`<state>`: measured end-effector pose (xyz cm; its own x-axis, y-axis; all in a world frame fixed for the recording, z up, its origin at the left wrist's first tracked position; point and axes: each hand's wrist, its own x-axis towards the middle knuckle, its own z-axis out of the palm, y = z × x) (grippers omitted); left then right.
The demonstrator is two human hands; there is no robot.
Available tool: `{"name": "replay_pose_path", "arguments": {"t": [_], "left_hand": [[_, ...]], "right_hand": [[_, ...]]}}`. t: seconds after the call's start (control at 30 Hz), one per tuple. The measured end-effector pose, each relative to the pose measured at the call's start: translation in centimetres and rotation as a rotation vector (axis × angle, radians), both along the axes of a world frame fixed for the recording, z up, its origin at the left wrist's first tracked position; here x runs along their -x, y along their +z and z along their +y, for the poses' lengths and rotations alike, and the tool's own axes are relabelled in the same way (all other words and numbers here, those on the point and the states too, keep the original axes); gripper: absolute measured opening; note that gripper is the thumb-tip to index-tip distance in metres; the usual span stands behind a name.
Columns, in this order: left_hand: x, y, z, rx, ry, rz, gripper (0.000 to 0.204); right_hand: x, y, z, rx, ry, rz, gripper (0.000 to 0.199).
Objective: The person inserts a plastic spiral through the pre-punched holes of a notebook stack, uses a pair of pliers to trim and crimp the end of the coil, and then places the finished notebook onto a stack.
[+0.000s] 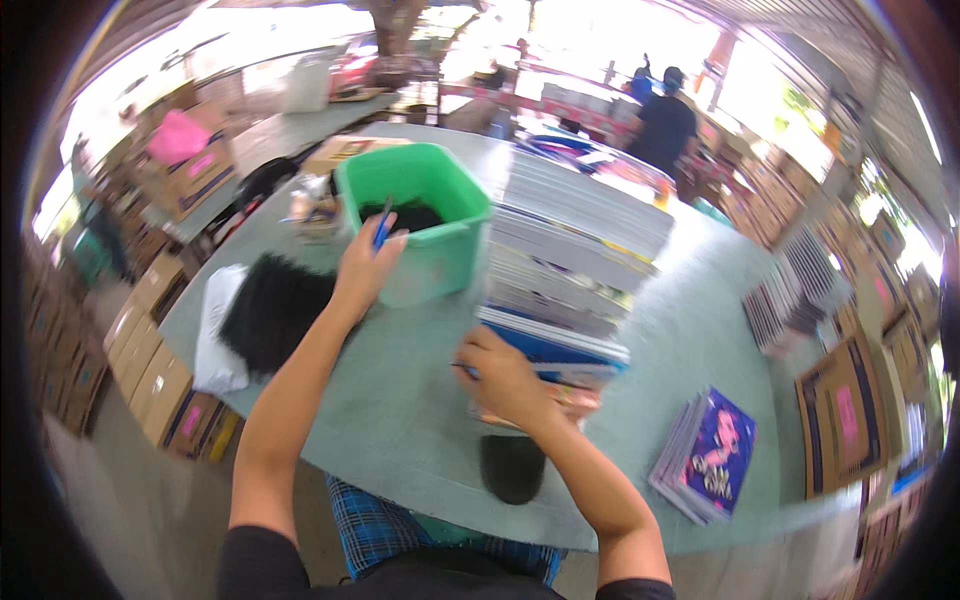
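Bins: one green bin (425, 215)
Left hand (365, 265): closed around one blue pen (381, 225) at the bin's rim
Right hand (505, 380): curled, pinching a thin blue pen tip (465, 372)

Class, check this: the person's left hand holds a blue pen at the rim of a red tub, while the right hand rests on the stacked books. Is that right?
Not quite. The tub is green, not red, as the head view shows. The left hand does hold a blue pen at its rim, and the right hand rests on the books.
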<state>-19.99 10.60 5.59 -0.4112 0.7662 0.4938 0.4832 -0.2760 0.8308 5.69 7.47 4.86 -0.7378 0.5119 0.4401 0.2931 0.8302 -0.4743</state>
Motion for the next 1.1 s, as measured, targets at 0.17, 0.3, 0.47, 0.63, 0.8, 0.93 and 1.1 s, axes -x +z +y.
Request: {"name": "replay_pose_path", "arguments": {"t": [0.17,0.3,0.47,0.63,0.8,0.93,1.1], "left_hand": [[-3.5,-12.1,-9.0,0.344,0.088,0.625,0.044],[-2.7,-15.9,-10.6,0.32,0.113,0.784,0.042],[0.6,-10.7,-10.1,0.313,0.117,0.628,0.037],[6.2,-12.5,-12.4,0.407,0.336,0.697,0.032],[6.9,-14.6,-13.9,0.625,0.443,0.89,0.029],[6.6,-14.6,-12.8,0.718,0.512,0.889,0.031],[8.4,-17.1,-11.7,0.708,0.453,1.071,0.024]], "right_hand": [[-1.8,0.2,-1.5,-0.274,-0.092,-0.1,0.016],[-11.2,3.8,-1.8,-0.234,-0.574,-0.319,0.014],[-25.3,12.5,-5.5,-0.198,-0.835,0.313,0.02],[-39.5,7.9,-8.0,0.179,-0.83,0.19,0.024],[-42.5,-3.4,-8.7,0.446,-1.43,0.276,0.029],[-41.3,-2.2,-9.8,0.313,-1.615,0.037,0.025],[-39.3,-1.2,-10.5,0.375,-1.609,0.103,0.022]]}}
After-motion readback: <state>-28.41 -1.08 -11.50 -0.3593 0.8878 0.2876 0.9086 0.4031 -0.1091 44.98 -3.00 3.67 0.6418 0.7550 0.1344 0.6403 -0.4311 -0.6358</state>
